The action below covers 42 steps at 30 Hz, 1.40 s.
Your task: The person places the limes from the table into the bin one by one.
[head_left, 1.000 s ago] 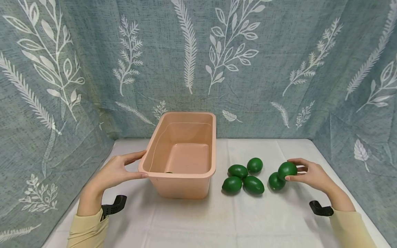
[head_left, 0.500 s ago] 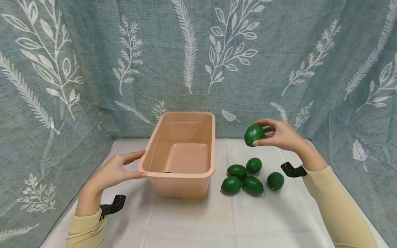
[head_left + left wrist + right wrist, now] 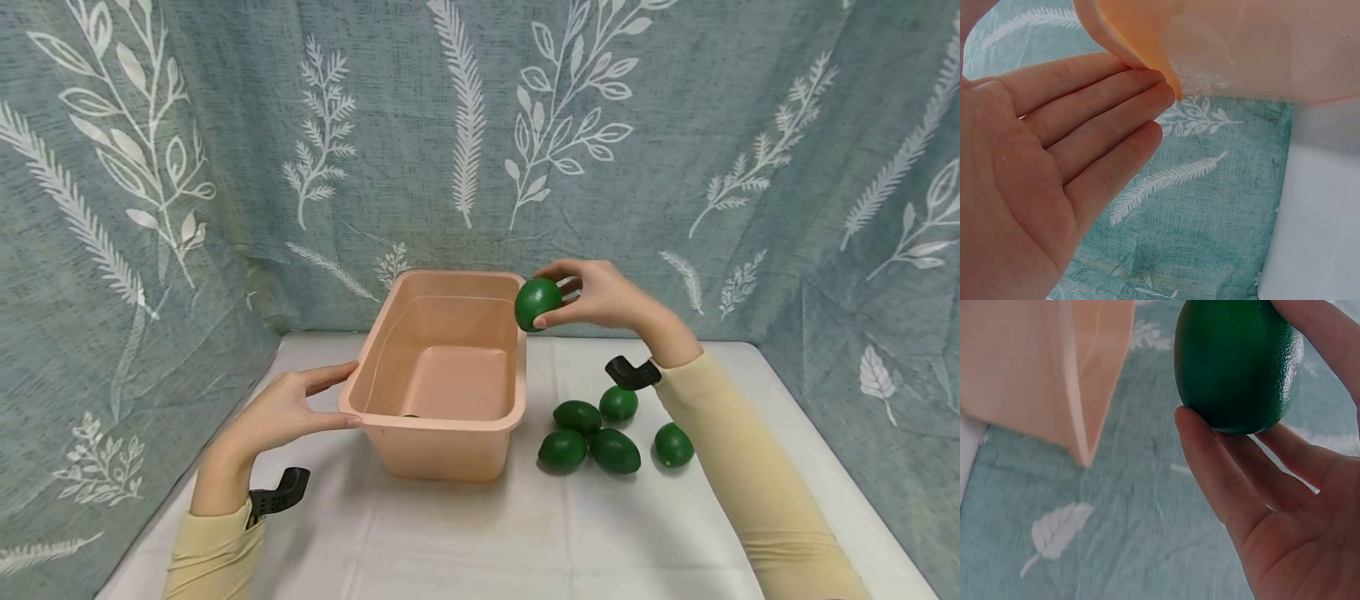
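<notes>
My right hand [image 3: 592, 293] holds a dark green lime [image 3: 537, 303] between thumb and fingers, up at the back right rim of a peach plastic tub [image 3: 442, 454]. In the right wrist view the lime [image 3: 1238, 369] looks glossy and finely pebbled, apart from the tub's rim [image 3: 1075, 394]. My left hand [image 3: 281, 417] touches the tub's near left corner, its thumb by the front rim. Its fingers lie straight against the rim in the left wrist view. Inside the tub, a sliver of something green [image 3: 410, 416] shows behind the front wall, mostly hidden.
Several more limes [image 3: 615, 451] lie on the white tablecloth [image 3: 465, 542] right of the tub, with one lime [image 3: 673, 444] apart, beside the right sleeve. A blue-green leaf-patterned curtain [image 3: 420, 167] hangs behind and at both sides.
My right hand has lifted the lime from the right of the table and carried it up and leftward to the tub's rim. The left hand has stayed at the tub.
</notes>
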Available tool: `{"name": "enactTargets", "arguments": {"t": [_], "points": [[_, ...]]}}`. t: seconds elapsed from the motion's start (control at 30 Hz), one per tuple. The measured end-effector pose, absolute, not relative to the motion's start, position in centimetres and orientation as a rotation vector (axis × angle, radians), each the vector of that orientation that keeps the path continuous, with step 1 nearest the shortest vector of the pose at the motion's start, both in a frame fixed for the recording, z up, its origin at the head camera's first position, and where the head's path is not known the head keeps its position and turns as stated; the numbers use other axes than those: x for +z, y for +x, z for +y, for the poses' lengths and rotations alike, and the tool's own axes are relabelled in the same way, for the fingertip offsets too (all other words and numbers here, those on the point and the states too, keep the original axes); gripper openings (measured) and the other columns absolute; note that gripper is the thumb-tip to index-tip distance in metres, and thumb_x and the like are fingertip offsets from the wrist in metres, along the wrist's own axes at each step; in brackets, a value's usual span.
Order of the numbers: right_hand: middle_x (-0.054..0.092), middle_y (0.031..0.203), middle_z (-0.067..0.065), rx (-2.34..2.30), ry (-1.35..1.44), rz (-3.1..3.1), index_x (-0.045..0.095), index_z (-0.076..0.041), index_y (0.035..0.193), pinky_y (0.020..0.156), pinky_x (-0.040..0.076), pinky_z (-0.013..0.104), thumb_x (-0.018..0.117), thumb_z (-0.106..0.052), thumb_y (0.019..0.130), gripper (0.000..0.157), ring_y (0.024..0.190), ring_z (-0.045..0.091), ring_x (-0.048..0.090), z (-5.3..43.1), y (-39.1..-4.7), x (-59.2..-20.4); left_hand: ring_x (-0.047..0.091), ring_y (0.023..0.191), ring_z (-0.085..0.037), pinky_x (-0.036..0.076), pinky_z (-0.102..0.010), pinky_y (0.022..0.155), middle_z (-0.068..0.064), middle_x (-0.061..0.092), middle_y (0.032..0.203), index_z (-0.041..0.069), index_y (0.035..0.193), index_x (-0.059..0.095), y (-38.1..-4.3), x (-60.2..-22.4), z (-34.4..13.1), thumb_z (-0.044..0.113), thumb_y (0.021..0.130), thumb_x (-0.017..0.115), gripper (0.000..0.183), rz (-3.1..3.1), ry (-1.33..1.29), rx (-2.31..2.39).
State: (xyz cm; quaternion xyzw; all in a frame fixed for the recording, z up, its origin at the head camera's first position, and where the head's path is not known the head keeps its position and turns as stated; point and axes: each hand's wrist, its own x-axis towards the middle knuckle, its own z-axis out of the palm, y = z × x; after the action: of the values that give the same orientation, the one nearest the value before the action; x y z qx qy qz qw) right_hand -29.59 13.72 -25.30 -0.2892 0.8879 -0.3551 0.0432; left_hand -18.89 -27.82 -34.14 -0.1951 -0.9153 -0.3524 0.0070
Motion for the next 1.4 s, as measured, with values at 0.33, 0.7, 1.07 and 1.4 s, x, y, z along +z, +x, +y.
{"name": "enactTargets", "arguments": {"t": [0.33,0.7,1.07,1.4], "points": [[0.059,0.123,0.001,-0.994,-0.953,2.663,0.056,-0.020,0.130,0.083,0.056,0.035,0.081,-0.043,0.072,0.068,0.107,0.018,0.063,9.3,-30.7,-25.6,0.044,0.131,-0.037,0.041,-0.058,0.101,-0.009,0.052,0.140,0.013,0.141,0.048,-18.9,-34.1,-27.8,0.040,0.078,0.077,0.074,-2.877,-0.603,-1.103],[0.061,0.121,0.000,-0.980,-0.995,2.575,0.058,-0.018,0.128,0.083,0.055,0.030,0.080,-0.040,0.073,0.063,0.106,0.017,0.063,5.3,-31.6,-26.3,0.044,0.132,-0.036,0.041,-0.057,0.102,-0.009,0.052,0.140,0.012,0.140,0.048,-19.0,-34.0,-27.6,0.042,0.077,0.077,0.076,-2.879,-0.594,-1.104],[0.061,0.126,0.003,-1.001,-1.007,2.576,0.057,-0.017,0.130,0.086,0.054,0.026,0.076,-0.040,0.079,0.059,0.108,0.017,0.065,4.2,-32.0,-27.2,0.044,0.131,-0.037,0.042,-0.058,0.101,-0.009,0.051,0.140,0.013,0.141,0.048,-19.1,-33.9,-27.5,0.042,0.077,0.077,0.076,-2.887,-0.588,-1.090],[0.060,0.129,0.006,-1.050,-0.995,2.551,0.055,-0.017,0.134,0.091,0.054,0.035,0.073,-0.035,0.083,0.057,0.114,0.023,0.062,7.2,-31.2,-27.2,0.044,0.131,-0.036,0.042,-0.056,0.101,-0.007,0.052,0.140,0.015,0.140,0.048,-18.7,-33.8,-27.6,0.042,0.077,0.077,0.075,-2.883,-0.573,-1.111]]}}
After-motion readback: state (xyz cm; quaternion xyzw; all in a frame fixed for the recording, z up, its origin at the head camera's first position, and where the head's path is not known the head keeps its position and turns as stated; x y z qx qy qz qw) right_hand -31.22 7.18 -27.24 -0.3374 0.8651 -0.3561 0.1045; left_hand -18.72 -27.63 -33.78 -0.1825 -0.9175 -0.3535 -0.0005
